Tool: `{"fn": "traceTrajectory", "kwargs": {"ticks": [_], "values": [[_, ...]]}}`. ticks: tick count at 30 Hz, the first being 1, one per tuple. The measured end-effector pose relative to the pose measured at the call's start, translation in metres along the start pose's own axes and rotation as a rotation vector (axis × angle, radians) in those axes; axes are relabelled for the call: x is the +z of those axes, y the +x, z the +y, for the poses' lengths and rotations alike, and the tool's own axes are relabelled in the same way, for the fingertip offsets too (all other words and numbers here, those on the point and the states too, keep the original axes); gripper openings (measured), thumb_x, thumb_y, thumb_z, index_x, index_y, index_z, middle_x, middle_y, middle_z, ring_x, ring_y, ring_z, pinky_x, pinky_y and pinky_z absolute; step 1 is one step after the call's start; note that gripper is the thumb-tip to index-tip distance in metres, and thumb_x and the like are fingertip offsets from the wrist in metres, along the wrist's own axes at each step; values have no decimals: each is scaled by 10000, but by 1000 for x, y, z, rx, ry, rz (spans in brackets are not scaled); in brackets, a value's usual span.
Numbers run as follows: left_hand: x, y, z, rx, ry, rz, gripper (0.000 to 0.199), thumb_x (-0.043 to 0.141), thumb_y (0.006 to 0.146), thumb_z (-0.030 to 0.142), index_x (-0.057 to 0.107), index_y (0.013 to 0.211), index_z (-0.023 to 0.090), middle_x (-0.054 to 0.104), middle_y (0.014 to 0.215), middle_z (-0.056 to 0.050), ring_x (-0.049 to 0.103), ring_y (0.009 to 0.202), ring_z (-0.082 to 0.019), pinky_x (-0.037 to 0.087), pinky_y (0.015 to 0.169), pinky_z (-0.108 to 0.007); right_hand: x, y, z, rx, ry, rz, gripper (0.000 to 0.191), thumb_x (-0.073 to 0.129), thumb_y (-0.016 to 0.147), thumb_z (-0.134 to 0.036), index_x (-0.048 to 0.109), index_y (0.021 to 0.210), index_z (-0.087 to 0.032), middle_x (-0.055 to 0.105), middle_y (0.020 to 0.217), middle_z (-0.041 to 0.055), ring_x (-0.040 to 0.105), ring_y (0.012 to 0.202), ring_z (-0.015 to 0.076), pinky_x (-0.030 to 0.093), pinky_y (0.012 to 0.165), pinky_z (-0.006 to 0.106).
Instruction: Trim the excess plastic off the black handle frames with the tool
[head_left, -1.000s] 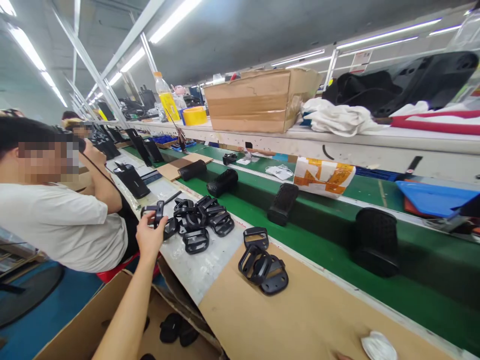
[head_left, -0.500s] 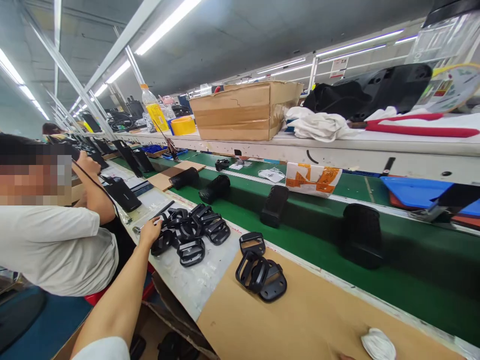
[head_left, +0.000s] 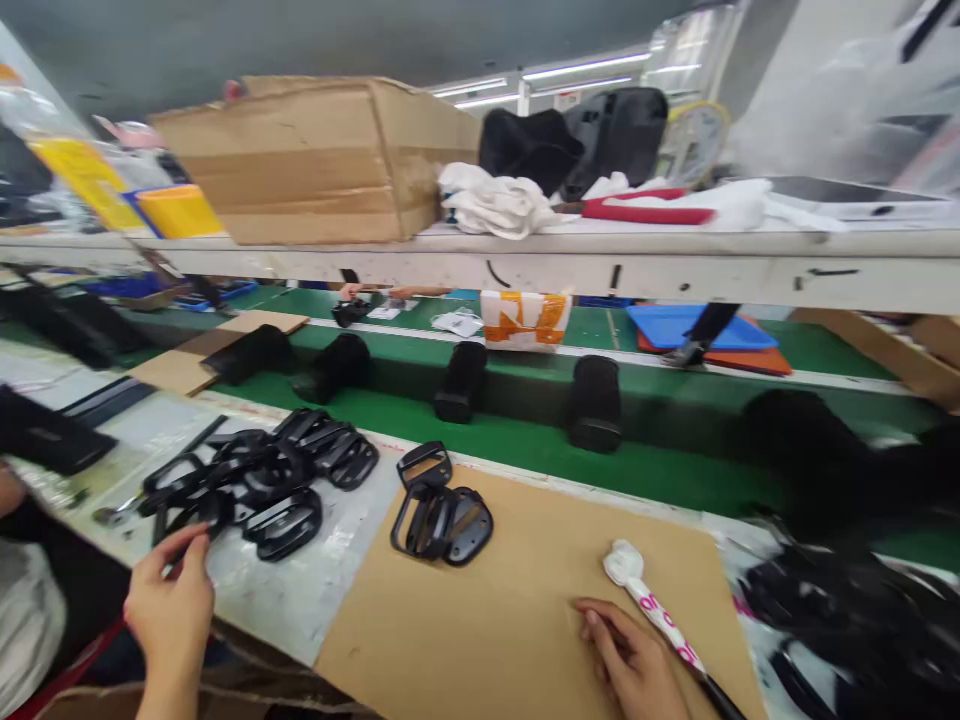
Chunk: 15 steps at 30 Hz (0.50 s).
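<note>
My left hand (head_left: 174, 600) pinches the edge of a black plastic frame (head_left: 214, 512) at the near side of a heap of similar frames (head_left: 277, 465). The heap lies on a plastic-covered part of the bench. To its right, a few more black frames (head_left: 469, 525) rest on a brown cardboard sheet (head_left: 540, 530). Over that sheet is my right hand (head_left: 634, 660), its fingers loosely bent and apart with nothing seen in them. Just beside it lies a stick with a white wrapped head (head_left: 624, 565), pink-lettered tape and a black handle.
A green conveyor belt (head_left: 517, 430) runs behind the bench, carrying several black cylindrical housings (head_left: 595, 400). Blurred black parts (head_left: 862, 620) are piled at right. Above stands a shelf (head_left: 420, 270) with a cardboard box (head_left: 300, 170). A co-worker's sleeve (head_left: 26, 620) shows at left.
The view has swung right and moved closer to the bench. My left hand has drawn back to the heap's near side. My right hand and the wrapped stick have come fully into view.
</note>
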<state>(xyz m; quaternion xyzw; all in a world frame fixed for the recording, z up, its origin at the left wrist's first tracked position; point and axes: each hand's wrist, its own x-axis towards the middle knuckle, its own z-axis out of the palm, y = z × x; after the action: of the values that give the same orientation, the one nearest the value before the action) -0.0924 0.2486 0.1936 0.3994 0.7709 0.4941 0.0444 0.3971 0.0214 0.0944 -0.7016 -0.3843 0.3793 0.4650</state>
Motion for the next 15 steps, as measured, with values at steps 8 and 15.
{"fn": "traceTrajectory", "kwargs": {"ticks": [8,15], "values": [[39,-171,45,16,-436,-421,352,773,737,498,735,984,250,713,906,-17,647,792,-224,540,828,-363,5,-5,-16,-58,-22,4,531,505,1001,-632,785,1068,-186,697,815,70,574,576,152,457,519,250],[69,-204,106,447,-324,-548,342,796,737,475,769,1032,304,630,1145,-80,568,1125,-334,335,1194,-501,-23,-25,-37,56,261,-106,467,595,969,-616,765,1063,-191,690,862,42,558,594,113,442,566,236]]}}
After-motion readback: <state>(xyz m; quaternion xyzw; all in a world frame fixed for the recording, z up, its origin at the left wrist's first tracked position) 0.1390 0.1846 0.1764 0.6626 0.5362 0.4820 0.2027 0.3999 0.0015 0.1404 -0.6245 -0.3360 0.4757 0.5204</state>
